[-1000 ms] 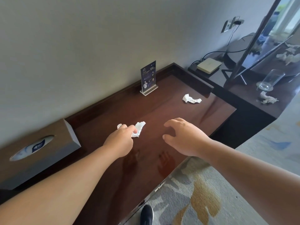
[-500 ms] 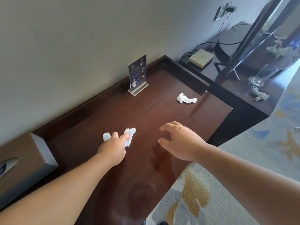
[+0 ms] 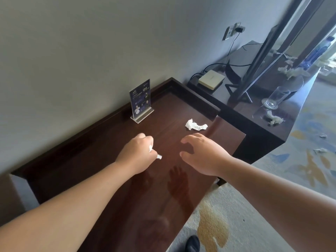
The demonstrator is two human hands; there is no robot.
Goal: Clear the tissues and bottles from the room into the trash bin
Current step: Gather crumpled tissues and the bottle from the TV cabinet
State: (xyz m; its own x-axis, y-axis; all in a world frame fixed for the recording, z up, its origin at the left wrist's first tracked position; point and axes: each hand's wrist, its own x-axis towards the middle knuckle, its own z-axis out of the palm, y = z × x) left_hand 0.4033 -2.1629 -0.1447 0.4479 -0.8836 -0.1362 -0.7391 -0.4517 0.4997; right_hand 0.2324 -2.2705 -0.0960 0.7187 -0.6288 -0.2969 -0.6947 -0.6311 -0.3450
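**Head view over a dark wooden counter [image 3: 101, 160].** The left hand [image 3: 136, 155] is closed in a fist around a crumpled tissue [image 3: 159, 156]. Only white scraps of it show at the thumb side. The right hand [image 3: 201, 153] hovers above the counter holding nothing, its fingers loosely curved and parted.

The relation I steer by is this. A second tissue [image 3: 196, 125] lies on the counter just ahead of the right hand's fingertips [image 3: 182, 141] and a little to their right, near the far right corner. Its long axis runs left to right across the view. The right hand is plainly nearer and the left is already full. I therefore judge that the next pick-up belongs to the right hand: a short forward reach, pinching across the short axis.

Nothing stands between that hand and the tissue. A sign stand [image 3: 141, 100] sits by the wall, well left of the path. On the lower counter [image 3: 254, 115] beyond stand a glass [image 3: 276, 97] and a third tissue [image 3: 274, 119]. More scraps [image 3: 321, 150] lie on the carpet [image 3: 254, 206]. I see no trash bin.
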